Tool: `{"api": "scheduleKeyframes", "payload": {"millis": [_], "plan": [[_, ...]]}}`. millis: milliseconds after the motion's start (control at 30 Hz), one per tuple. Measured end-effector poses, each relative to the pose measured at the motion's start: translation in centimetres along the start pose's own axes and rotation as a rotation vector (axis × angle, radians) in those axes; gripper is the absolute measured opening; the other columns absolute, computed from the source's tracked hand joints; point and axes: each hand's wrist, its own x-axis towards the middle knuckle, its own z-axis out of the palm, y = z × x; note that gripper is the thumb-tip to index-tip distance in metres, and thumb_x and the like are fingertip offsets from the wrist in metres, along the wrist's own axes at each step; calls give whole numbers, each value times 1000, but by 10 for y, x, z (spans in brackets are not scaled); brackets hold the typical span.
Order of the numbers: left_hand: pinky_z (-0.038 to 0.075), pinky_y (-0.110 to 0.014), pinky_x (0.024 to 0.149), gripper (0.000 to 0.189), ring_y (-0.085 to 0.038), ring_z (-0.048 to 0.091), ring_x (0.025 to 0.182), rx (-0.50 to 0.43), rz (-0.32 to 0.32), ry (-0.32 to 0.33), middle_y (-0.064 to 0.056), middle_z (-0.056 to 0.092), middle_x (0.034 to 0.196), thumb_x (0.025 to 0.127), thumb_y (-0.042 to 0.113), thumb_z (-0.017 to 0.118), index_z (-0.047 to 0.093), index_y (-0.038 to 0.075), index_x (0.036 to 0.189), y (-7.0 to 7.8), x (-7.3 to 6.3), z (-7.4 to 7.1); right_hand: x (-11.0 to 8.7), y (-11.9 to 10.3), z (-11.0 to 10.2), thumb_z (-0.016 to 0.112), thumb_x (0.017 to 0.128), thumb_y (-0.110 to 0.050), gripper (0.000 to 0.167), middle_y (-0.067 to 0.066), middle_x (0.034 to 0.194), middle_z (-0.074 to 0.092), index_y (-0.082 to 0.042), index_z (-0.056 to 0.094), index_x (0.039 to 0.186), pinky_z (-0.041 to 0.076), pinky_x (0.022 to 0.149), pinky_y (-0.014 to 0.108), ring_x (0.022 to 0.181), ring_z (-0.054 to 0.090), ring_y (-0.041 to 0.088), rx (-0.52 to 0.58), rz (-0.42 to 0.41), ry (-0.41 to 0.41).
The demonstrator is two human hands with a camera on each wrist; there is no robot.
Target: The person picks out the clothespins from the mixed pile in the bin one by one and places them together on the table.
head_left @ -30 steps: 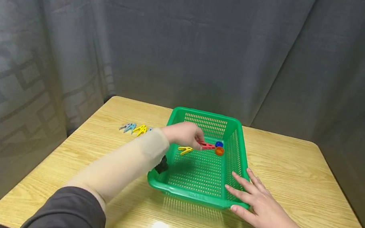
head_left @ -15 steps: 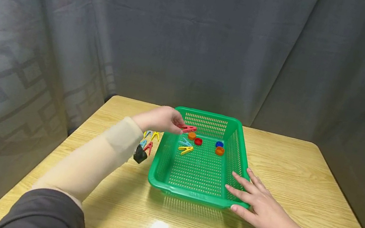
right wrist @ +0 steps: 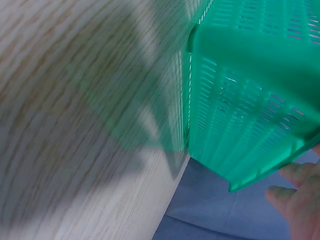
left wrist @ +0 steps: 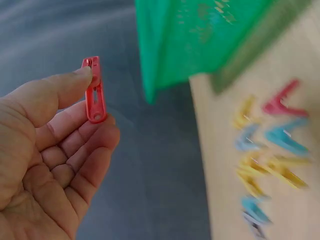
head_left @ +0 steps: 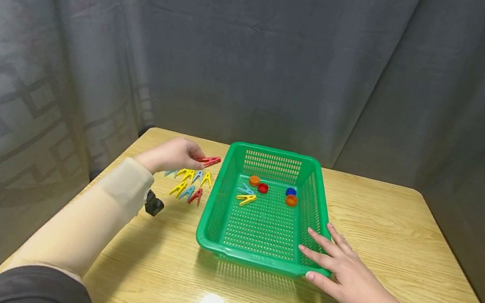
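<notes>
My left hand [head_left: 177, 155] pinches a red clothespin [head_left: 210, 161] between thumb and fingers, left of the basket and over a group of clothespins. The left wrist view shows the red clothespin [left wrist: 95, 92] upright at the thumb tip. Below it on the table lie yellow, blue and red clothespins, among them a red clothespin [head_left: 196, 196] nearest the basket. My right hand [head_left: 352, 276] rests with spread fingers on the near right corner of the green basket [head_left: 262, 259]. In the basket lie a yellow clothespin [head_left: 246, 199] and a light blue clothespin [head_left: 246, 189].
Also in the basket are round caps: a red cap [head_left: 263, 188], a blue cap [head_left: 291, 192], and two orange ones, one orange cap [head_left: 291, 201] at the right. The wooden table [head_left: 401, 244] ends at grey curtains [head_left: 257, 67] behind and at both sides.
My left hand has moved left, out of the basket and over its left rim, carrying the red clothespin. The caps and clothespins it covered now show. The right hand and basket have stayed put.
</notes>
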Motion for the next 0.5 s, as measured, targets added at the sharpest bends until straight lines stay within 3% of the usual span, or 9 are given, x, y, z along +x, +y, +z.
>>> {"api": "scheduleKeyframes", "payload": {"millis": [133,300,500], "plan": [[49,-38,75,24,-21,58,84,6,-67,6,-5,68,98,87,24,71,71,8,105,-26,-7,6,1,0,0,65,91,-37,44,5,151,37,-23,60,133,26,102,65,144,12,39,12,17,-11],[48,-45,85,30,-28,60,99,-31,-169,30,-11,66,109,89,27,69,67,4,109,-61,-14,18,1,-1,-1,65,91,-37,44,4,151,37,-22,61,132,26,99,68,144,12,40,18,30,-13],[46,-42,79,30,-27,56,92,-54,-266,40,-12,65,104,87,27,71,66,2,103,-95,-19,40,2,-1,0,65,91,-38,44,4,151,37,-23,61,132,25,100,68,144,12,39,21,34,-17]]}}
